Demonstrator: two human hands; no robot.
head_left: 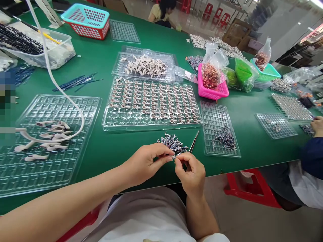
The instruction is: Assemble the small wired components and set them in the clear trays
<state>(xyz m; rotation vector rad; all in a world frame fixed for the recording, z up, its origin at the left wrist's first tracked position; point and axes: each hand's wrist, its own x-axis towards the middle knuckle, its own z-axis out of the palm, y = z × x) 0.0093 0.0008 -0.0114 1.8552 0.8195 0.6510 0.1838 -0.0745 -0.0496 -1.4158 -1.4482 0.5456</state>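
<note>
My left hand [148,163] pinches a small whitish piece [173,157] between thumb and fingertips. My right hand [192,171] is closed in a pinch right beside it, its fingertips meeting the piece's end; what lies between them is too small to make out. Just behind both hands lies a heap of thin dark parts with pale ends [174,142]. A pair of tweezers [194,140] shows beyond my right hand, its near end hidden. Farther back, a clear moulded tray [121,125] holds rows of small white stemmed shells [153,97].
Left is a clear tray [50,174] with loose white shells and a white cable [54,75] across it. More shells [146,65] are heaped behind. A pink basket [214,92] and a tray of dark parts [219,124] stand right. A co-worker's hand [317,126] is at far right.
</note>
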